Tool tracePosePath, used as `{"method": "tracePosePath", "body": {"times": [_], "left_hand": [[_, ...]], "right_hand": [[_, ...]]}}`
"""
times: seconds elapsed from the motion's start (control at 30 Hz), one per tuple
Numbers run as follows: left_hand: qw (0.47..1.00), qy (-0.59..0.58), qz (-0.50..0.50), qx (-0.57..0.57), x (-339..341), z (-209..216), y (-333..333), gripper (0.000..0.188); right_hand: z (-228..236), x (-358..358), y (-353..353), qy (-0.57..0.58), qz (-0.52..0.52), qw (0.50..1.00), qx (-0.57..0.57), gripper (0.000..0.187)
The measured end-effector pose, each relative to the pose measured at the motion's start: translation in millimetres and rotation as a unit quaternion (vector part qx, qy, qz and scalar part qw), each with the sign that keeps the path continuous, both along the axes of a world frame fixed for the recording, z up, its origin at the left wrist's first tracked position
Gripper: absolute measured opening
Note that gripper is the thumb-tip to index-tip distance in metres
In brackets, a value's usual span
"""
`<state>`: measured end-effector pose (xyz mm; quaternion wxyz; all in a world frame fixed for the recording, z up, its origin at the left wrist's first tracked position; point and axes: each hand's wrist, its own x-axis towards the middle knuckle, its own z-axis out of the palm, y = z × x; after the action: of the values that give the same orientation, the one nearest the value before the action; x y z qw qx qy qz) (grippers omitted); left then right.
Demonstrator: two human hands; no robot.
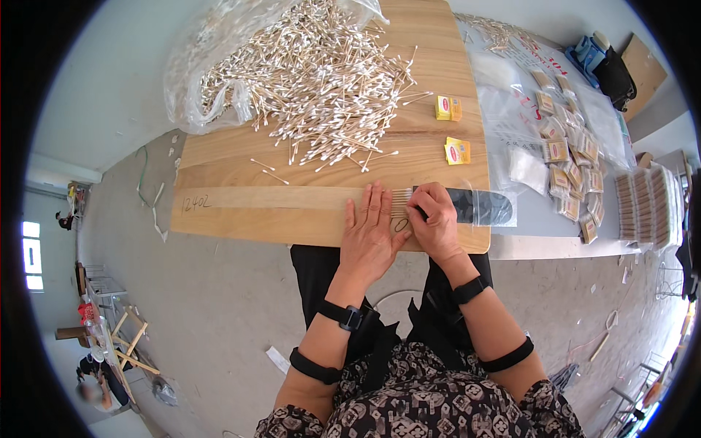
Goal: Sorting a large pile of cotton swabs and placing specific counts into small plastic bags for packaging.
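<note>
My left hand (367,237) lies flat near the table's front edge, fingers stretched out. Beside its fingers is a short, neat row of cotton swabs (401,198). At the right end of that row my right hand (437,219) is closed, thumb and fingers pinched together; what they hold is hidden. Just right of it a dark flat strip with a rounded end (464,206) lies partly inside a clear plastic bag (512,212). Under the left hand runs a pale strip of tape (277,198) along the wood.
A large heap of loose cotton swabs (321,87) spills from a clear bag (182,80) at the back. Two small stacks of yellow cards (448,108) sit at the right of the wooden table (241,219). Bagged swab packs (558,151) cover the grey side table; stacked packs (648,206) stand farther right.
</note>
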<state>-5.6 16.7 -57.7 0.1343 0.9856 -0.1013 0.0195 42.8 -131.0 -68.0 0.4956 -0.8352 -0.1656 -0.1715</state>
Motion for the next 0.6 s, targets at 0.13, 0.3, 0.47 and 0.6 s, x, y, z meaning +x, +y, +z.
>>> {"method": "tracePosePath", "body": {"times": [0.13, 0.3, 0.47, 0.6], "left_hand": [[1.000, 0.001, 0.006, 0.006, -1.0, 0.1, 0.9, 0.079], [1.000, 0.010, 0.001, 0.014, 0.3, -1.6, -0.6, 0.079], [1.000, 0.014, 0.004, 0.004, 0.3, -1.4, 1.6, 0.079], [1.000, 0.012, 0.008, 0.000, -1.2, -0.1, 2.2, 0.078]], "right_hand": [[-0.6, 3.2, 3.3, 0.018, -0.006, 1.000, -0.003, 0.008], [-0.9, 15.4, 6.9, 0.072, -0.059, 0.994, -0.055, 0.008], [0.6, 10.6, 1.3, 0.071, -0.022, 0.997, 0.025, 0.009], [6.6, 1.8, -4.8, 0.091, 0.002, 0.992, 0.082, 0.008]]}}
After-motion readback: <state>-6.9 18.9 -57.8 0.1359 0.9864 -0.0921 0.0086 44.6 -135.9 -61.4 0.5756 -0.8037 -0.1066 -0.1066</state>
